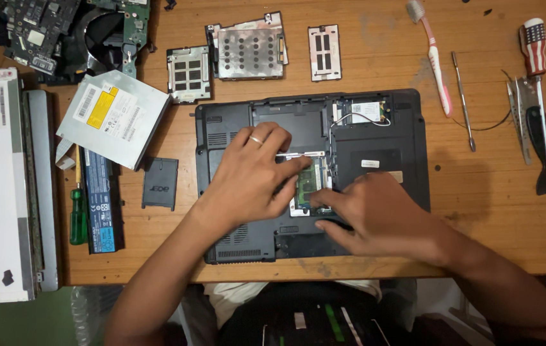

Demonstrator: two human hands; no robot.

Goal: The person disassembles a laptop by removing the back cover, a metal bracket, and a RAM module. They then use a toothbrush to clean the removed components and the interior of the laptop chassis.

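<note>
Head view | laptop base (375,138) long axis left-right | memory module (308,182) upright-long | left hand (247,179), right hand (375,211) fingertips pressing it, ungripped

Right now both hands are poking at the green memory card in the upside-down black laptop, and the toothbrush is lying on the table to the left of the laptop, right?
Not quite. The head view shows the toothbrush lying to the upper right of the laptop, not left. The rest holds: the left hand and right hand both work at the green memory card.

Wooden table (491,192) carries an opened laptop base (401,128), 3 cover plates, optical drive (113,115), toothbrush (433,54), screwdrivers.
</note>
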